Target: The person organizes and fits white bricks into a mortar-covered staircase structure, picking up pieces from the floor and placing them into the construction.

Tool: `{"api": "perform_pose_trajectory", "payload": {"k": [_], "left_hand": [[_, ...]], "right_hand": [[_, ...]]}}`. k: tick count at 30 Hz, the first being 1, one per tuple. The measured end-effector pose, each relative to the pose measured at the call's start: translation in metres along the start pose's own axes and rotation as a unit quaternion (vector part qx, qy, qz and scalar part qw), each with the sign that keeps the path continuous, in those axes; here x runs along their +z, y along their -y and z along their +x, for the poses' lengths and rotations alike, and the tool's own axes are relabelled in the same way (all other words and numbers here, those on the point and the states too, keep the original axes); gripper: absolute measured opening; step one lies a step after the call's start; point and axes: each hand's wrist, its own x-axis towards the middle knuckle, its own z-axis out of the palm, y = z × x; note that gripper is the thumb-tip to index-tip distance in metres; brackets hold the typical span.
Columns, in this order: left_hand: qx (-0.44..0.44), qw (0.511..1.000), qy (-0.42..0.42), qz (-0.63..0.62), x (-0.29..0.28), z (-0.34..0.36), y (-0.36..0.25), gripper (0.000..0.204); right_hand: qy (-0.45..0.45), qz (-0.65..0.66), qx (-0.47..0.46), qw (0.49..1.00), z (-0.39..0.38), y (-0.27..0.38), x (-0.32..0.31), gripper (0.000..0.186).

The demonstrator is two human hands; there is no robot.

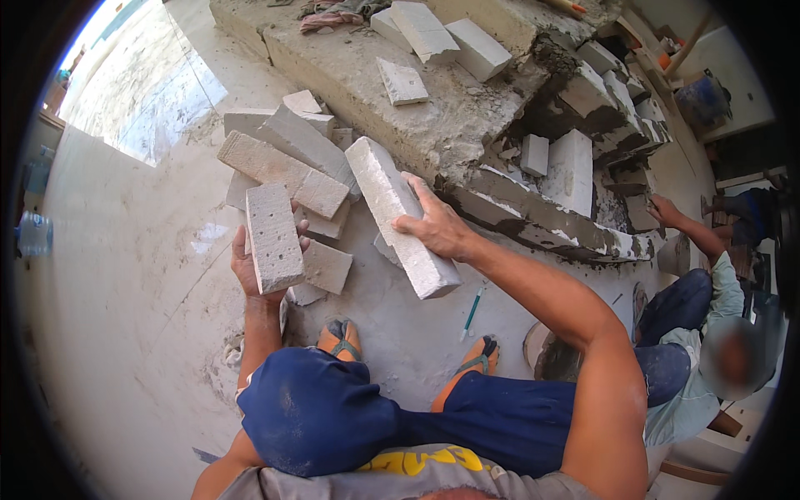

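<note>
My left hand [244,265] grips a short pale brick [273,237] with several small holes in its face, its fingers showing past both sides. A longer whitish brick [392,208] is in my right hand [437,223], the thumb over its face and the fingers along the far edge. Both bricks are tilted, with a gap between them. Behind and below them lies a loose heap of grey-white bricks [279,167] on the floor, beside the raised concrete step. What lies under the heap is hidden.
A concrete step [333,92] carries several more bricks [425,33]. At right, a low mortared brick wall [533,208] curves round. A co-worker [696,358] sits there, one hand [664,212] at the wall. A teal pen-like stick [472,313] and a round bucket [554,354] are near my feet.
</note>
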Motion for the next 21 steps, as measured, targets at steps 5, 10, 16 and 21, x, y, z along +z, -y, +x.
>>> {"api": "perform_pose_trajectory", "payload": {"k": [5, 10, 16, 21], "left_hand": [[-0.047, 0.997, 0.063, 0.005, 0.014, 0.02, -0.018, 0.071], [-0.075, 0.993, 0.088, 0.009, 0.0, 0.049, -0.026, 0.07], [-0.123, 0.985, 0.12, -0.008, 0.005, 0.047, -0.041, 0.071], [-0.044, 0.997, -0.05, 0.047, -0.01, 0.047, -0.038, 0.066]], "right_hand": [[0.172, 0.443, -0.019, 0.88, -0.053, 0.049, -0.027, 0.104], [0.088, 0.242, -0.139, 0.956, -0.045, 0.081, 0.005, 0.119], [0.032, 0.199, -0.238, 0.95, -0.04, 0.137, -0.004, 0.124], [0.131, 0.038, -0.203, 0.97, 0.021, 0.074, 0.05, 0.114]]}}
